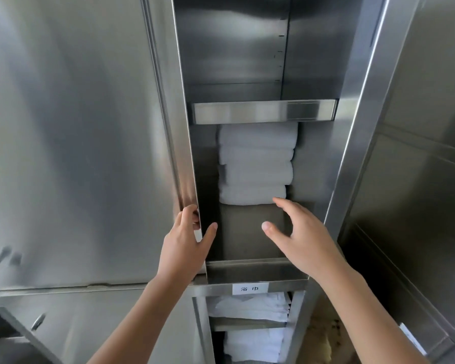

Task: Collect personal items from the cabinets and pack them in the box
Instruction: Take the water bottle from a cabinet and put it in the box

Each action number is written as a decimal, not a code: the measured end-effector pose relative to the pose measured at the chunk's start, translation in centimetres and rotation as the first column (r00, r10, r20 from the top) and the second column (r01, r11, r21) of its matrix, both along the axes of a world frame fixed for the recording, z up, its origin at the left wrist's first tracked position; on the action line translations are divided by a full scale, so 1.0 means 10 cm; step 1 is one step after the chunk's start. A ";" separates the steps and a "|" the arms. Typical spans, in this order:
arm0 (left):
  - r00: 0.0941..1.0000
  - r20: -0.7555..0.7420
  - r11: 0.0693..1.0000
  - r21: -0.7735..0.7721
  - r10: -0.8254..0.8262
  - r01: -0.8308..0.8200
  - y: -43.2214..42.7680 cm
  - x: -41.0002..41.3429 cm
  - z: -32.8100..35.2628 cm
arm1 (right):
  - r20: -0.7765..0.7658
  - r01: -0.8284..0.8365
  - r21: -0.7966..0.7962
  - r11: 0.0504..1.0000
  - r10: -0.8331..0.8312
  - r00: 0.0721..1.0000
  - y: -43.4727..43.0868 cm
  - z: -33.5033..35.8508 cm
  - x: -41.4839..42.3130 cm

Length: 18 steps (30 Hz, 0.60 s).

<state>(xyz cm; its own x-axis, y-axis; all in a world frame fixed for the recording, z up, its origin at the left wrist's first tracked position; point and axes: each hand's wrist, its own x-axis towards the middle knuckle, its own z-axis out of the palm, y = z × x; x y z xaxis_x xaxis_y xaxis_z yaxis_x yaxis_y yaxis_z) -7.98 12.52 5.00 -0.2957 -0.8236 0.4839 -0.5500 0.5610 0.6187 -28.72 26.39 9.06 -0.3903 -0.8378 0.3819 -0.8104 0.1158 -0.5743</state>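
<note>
A stainless steel cabinet stands open in front of me. My left hand [187, 243] grips the edge of its door [184, 164], fingers behind and thumb in front. A stack of several folded white towels [256, 164] rests on the middle shelf [250, 229]. My right hand [297, 232] hovers open just below and to the right of the lowest towel, fingers spread, its fingertips close to the towel. The box is not in view.
The upper shelf [263, 111] holds nothing visible. Below a white label [250, 288], more folded white cloths [252, 306] fill the lower shelves [247, 323]. Another open steel door [410, 179] stands to the right. A closed steel panel [69, 140] covers the left.
</note>
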 end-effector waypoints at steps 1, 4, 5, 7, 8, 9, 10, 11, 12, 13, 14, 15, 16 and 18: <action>1.000 -0.009 1.000 -0.001 -0.011 0.011 0.04 -0.09 -0.01 | 0.002 0.008 0.001 1.000 -0.008 1.000 0.06 0.00 -0.06; 0.999 -0.030 0.999 -0.008 -0.035 0.035 0.16 -0.37 -0.05 | -0.002 0.035 0.004 0.999 -0.035 0.999 0.25 0.00 -0.24; 0.999 -0.033 0.999 -0.013 -0.040 0.040 0.20 -0.45 -0.06 | -0.005 0.046 0.008 0.999 -0.046 0.999 0.32 -0.01 -0.30; 0.998 -0.034 0.998 -0.026 -0.053 0.052 0.28 -0.63 -0.08 | -0.009 0.068 0.014 0.998 -0.068 0.998 0.44 -0.02 -0.42; 0.998 -0.035 0.998 -0.030 -0.061 0.060 0.32 -0.71 -0.09 | -0.011 0.076 0.017 0.997 -0.076 0.997 0.49 -0.03 -0.49; 0.997 -0.036 0.997 -0.034 -0.070 0.069 0.36 -0.79 -0.10 | -0.015 0.082 0.021 0.996 -0.082 0.997 0.54 -0.03 -0.54; 0.996 -0.039 0.996 -0.036 -0.079 0.078 0.41 -0.86 -0.12 | -0.017 0.086 0.024 0.996 -0.086 0.996 0.59 -0.04 -0.60; 0.995 -0.041 0.996 -0.035 -0.088 0.086 0.45 -0.93 -0.13 | -0.018 0.088 0.023 0.996 -0.088 0.996 0.63 -0.05 -0.65; 0.994 -0.042 0.995 -0.031 -0.097 0.095 0.48 -1.00 -0.13 | -0.017 0.090 0.020 0.996 -0.089 0.996 0.67 -0.06 -0.69; 0.993 -0.042 0.994 -0.025 -0.106 0.105 0.52 -1.07 -0.14 | -0.017 0.092 0.015 0.996 -0.092 0.996 0.71 -0.06 -0.74; 0.993 -0.038 0.993 -0.019 -0.116 0.115 0.55 -1.14 -0.14 | -0.017 0.096 0.013 0.995 -0.096 0.995 0.74 -0.07 -0.78; 0.992 -0.033 0.992 -0.014 -0.125 0.125 0.58 -1.20 -0.14 | -0.018 0.102 0.011 0.995 -0.102 0.995 0.77 -0.08 -0.82; 0.990 -0.029 0.991 -0.010 -0.135 0.135 0.61 -1.26 -0.14 | -0.020 0.109 0.010 0.994 -0.109 0.994 0.80 -0.08 -0.86; 0.987 -0.025 0.987 -0.005 -0.159 0.159 0.66 -1.38 -0.14 | -0.026 0.127 0.007 0.992 -0.127 0.992 0.85 -0.09 -0.93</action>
